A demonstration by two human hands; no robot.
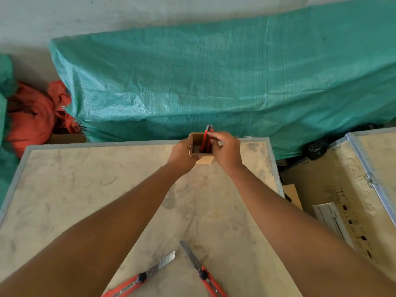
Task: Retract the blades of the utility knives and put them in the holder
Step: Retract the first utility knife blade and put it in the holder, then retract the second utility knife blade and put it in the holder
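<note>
A small square wooden holder (196, 144) stands at the far edge of the crate top. My left hand (182, 156) grips its left side. My right hand (227, 150) holds a red utility knife (207, 135) that stands upright with its lower part inside the holder. Whether another knife is inside I cannot tell. Two more red utility knives lie near the front edge with their blades extended: one (147, 275) on the left, pointing up-right, and one (202, 272) on the right, pointing up-left.
The work surface is a plywood crate top (85, 200) with metal edging. A second crate (342, 189) stands to the right across a gap. Behind lies a green tarp (214, 82), with orange cloth (36, 116) at far left.
</note>
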